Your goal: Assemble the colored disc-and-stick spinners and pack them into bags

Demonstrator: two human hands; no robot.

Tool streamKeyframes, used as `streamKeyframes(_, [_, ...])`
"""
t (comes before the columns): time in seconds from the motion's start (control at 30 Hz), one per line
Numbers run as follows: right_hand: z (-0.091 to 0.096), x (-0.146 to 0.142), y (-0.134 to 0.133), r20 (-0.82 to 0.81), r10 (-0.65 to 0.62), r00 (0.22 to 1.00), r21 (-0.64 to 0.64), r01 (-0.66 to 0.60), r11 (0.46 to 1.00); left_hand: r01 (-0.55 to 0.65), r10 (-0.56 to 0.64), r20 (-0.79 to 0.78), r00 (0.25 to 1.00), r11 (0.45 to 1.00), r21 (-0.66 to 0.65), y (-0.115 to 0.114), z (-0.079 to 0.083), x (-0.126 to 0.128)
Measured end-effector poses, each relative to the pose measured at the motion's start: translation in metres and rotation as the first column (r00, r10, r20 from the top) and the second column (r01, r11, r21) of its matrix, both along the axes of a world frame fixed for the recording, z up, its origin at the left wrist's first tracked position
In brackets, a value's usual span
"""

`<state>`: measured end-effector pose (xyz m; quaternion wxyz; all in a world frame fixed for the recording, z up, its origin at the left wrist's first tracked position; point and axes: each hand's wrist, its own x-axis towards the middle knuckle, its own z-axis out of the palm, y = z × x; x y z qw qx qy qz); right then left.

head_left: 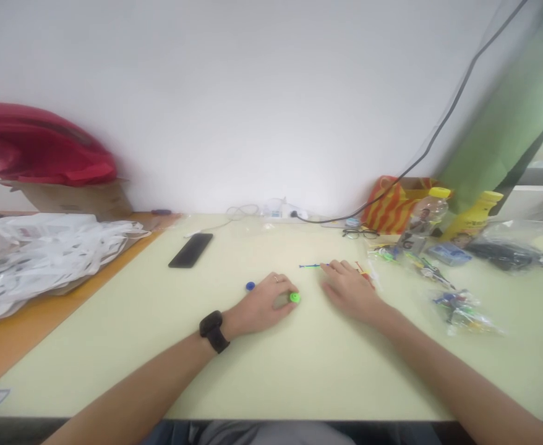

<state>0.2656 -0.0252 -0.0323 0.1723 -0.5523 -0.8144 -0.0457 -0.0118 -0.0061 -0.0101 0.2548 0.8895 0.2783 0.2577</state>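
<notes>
My left hand [266, 303] rests on the pale green table [299, 371], with a black watch on its wrist. Its fingers curl round a small bright green round piece [294, 297]. A small blue round piece [250, 285] lies just left of that hand. My right hand [348, 287] lies palm down on the table, fingers stretched out. Its fingertips touch the end of a thin blue-green stick [311, 266]. Small red and orange pieces [362, 270] lie beside its far edge.
A black phone [190, 250] lies at the back left. White plastic bags [39, 253] and a red bag [44, 145] are far left. Glasses [361, 233], bottles [427, 219], and clear packets of coloured parts [461, 307] crowd the right. Cables run along the wall.
</notes>
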Motion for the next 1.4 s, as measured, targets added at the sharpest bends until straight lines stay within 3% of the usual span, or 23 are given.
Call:
streamKeyframes(0.33, [0.001, 0.003, 0.003, -0.003, -0.018, 1.000, -0.020, 0.018, 1.000, 0.010, -0.010, 0.001, 1.000, 1.000, 0.008, -0.001, 0.002, 0.001])
streamKeyframes(0.5, [0.003, 0.003, 0.003, -0.089, 0.097, 0.991, -0.044, -0.101, 0.994, -0.014, 0.015, 0.030, 0.999, 0.999, -0.035, -0.001, 0.002, 0.001])
streamKeyframes(0.63, [0.010, -0.005, -0.005, -0.125, 0.198, 0.972, -0.087, -0.210, 0.974, -0.054, 0.068, 0.086, 0.994, 0.987, -0.154, 0.000, 0.000, 0.002])
streamKeyframes(0.77, [0.016, -0.011, -0.012, -0.201, 0.230, 0.952, -0.087, -0.251, 0.964, -0.010, 0.094, 0.214, 0.972, 0.931, -0.365, 0.001, 0.001, 0.005])
streamKeyframes(0.93, [0.021, -0.015, -0.017, -0.463, 0.099, 0.881, -0.173, -0.199, 0.965, 0.079, 0.100, 0.262, 0.960, 0.801, -0.594, 0.002, 0.001, 0.006])
streamKeyframes(1.13, [0.033, -0.025, -0.027, -0.644, 0.051, 0.764, -0.152, -0.193, 0.969, 0.078, 0.145, 0.295, 0.944, 0.773, -0.630, 0.005, 0.000, 0.007])
streamKeyframes(1.27, [0.035, -0.030, -0.030, -0.725, 0.084, 0.684, -0.116, -0.241, 0.963, 0.079, 0.158, 0.300, 0.941, 0.757, -0.649, 0.005, 0.001, 0.008])
streamKeyframes(1.4, [0.027, -0.031, -0.029, -0.719, 0.130, 0.683, -0.081, -0.267, 0.960, 0.107, 0.156, 0.316, 0.936, 0.728, -0.677, 0.006, 0.001, 0.007])
